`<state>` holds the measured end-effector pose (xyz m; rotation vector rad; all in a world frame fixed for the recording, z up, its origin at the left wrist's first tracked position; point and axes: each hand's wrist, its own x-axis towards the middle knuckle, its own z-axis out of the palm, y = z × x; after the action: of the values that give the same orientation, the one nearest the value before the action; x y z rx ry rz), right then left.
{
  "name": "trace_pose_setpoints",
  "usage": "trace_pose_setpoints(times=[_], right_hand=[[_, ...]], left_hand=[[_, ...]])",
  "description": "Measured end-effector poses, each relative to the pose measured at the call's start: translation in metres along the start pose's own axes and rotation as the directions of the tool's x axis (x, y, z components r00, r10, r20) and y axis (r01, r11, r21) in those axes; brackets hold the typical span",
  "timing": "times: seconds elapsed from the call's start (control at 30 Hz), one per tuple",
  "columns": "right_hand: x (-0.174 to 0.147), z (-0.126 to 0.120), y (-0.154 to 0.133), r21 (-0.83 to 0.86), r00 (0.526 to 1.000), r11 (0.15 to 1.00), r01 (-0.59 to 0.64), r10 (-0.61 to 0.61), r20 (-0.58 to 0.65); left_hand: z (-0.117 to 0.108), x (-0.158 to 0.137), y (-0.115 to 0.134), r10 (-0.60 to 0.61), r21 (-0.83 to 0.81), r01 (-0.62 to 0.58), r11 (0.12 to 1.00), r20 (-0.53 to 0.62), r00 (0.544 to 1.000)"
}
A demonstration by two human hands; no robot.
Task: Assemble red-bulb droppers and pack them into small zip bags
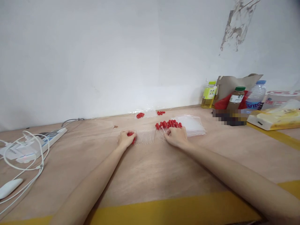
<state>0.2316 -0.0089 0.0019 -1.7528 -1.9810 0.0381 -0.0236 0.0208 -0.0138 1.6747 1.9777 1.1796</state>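
My left hand (pixel 126 139) is closed at a small cluster of red rubber bulbs (pixel 133 141), with red showing between and beside the fingers. To its right lies a row of thin clear tubes (pixel 145 137), side by side on the table. My right hand (pixel 177 136) is closed in a pinch at the clear stems of several droppers with red bulbs (pixel 169 124). Those droppers lie bunched together, bulbs toward the wall. The hand hides part of their stems, so exactly how many it grips cannot be made out.
More red bulbs (pixel 140 115) lie near the wall, some on clear plastic. Clear plastic bags (pixel 191 125) are stacked right of the droppers. Bottles (pixel 236 99), a tissue pack (pixel 273 118) and a grey bag stand at right. A power strip (pixel 52 140) with white cables lies at left.
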Motion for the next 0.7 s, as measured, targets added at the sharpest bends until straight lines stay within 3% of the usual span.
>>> trace_pose_setpoints(times=[0.23,0.43,0.7], right_hand=[[-0.019,0.002,0.008,0.084,0.998,0.996,0.037,-0.033,-0.050],[-0.023,0.005,0.008,0.094,0.998,0.994,0.052,-0.047,-0.048],[-0.022,0.009,0.013,0.134,0.999,0.991,-0.028,0.032,-0.027]], left_hand=[[0.008,-0.014,0.011,-0.008,0.021,0.010,1.000,-0.096,0.995],[-0.011,-0.014,0.004,0.011,-0.095,-0.006,0.995,0.053,0.999],[-0.026,-0.020,0.000,0.075,-0.258,-0.023,0.966,0.192,0.978]])
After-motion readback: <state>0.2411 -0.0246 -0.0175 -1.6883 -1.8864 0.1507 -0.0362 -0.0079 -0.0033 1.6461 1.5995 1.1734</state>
